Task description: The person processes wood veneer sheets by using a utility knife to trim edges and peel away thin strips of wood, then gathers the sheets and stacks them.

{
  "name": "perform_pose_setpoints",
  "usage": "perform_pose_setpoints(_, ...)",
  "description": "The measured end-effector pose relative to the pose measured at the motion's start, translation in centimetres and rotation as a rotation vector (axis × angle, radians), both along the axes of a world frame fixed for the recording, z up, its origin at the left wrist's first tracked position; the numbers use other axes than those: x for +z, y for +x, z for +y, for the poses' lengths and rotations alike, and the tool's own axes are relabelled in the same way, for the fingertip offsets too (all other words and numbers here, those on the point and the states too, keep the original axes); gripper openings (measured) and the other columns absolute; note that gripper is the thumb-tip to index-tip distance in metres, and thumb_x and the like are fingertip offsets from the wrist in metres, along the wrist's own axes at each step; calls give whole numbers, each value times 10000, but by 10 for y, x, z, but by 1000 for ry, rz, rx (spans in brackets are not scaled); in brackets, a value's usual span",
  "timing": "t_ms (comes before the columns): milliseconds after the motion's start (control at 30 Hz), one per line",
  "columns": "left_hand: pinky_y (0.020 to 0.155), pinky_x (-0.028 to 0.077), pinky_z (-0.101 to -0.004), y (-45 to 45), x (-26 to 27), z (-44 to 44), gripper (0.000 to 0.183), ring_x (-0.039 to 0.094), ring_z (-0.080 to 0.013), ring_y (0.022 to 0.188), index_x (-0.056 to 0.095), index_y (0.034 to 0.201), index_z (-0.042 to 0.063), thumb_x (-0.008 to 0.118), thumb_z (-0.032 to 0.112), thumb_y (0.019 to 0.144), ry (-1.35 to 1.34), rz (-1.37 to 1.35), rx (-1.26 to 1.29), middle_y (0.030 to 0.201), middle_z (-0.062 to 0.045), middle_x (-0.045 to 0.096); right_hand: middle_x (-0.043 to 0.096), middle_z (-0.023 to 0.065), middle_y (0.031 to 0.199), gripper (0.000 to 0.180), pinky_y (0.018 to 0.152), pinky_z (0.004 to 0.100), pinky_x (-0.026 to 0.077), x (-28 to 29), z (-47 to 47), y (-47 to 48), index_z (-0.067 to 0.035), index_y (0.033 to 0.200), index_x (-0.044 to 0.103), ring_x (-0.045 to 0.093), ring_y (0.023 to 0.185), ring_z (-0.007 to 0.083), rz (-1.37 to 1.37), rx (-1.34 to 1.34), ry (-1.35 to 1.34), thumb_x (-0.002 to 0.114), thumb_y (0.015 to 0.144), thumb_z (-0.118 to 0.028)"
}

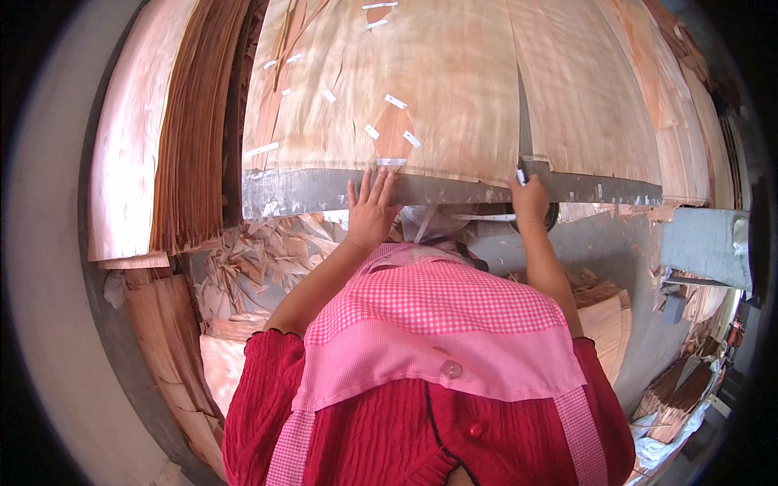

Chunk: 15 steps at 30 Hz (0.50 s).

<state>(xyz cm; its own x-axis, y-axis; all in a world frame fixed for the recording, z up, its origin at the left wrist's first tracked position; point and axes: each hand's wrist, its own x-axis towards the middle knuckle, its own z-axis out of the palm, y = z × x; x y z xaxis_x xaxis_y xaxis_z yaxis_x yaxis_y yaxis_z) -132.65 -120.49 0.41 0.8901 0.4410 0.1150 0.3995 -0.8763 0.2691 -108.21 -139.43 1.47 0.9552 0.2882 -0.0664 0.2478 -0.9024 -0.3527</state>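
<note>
A large wood veneer sheet (pixel 450 91) lies on a dark board (pixel 304 191) before me. My left hand (pixel 371 209) rests with spread fingers on the board's front edge, its fingertips at the lower tip of a diamond-shaped veneer patch (pixel 394 130). White tape pieces (pixel 391 162) hold this patch along its sides. My right hand (pixel 530 197) is closed around a small white and dark object (pixel 521 177), too small to identify, at the sheet's lower right corner. Just above it, a narrow wedge-shaped gap (pixel 525 121) separates the sheet from another veneer piece (pixel 583 103).
Stacked veneer (pixel 188 127) stands at the left, beside a pale wall (pixel 45 243). Veneer scraps (pixel 261 261) litter the floor below the board. A white tape strip (pixel 483 217) runs under the front edge towards a dark round object (pixel 552 215). A grey panel (pixel 705 246) stands at right.
</note>
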Motion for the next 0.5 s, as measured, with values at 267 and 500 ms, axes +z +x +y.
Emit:
perform_pose_setpoints(267, 985, 286, -479, -38, -10, -11, 308, 416, -262, 1176, 578, 1024, 99, 607, 226, 744, -150, -144, -555, 1148, -66, 536, 550, 103, 612, 253, 513, 303, 418, 5, 10, -6, -40, 710, 545, 527, 536, 209, 504, -80, 598, 636, 761, -271)
perform_pose_setpoints(500, 852, 405, -375, -3, 5, -10, 265, 506, -320, 992, 564, 997, 51, 608, 94, 739, -516, -373, 133, 1025, -140, 551, 349, -60, 538, 198, 431, 185, 265, 115, 37, 8, -136, 710, 426, 275, 421, 20, 1226, -73, 1442, 531, 872, -179)
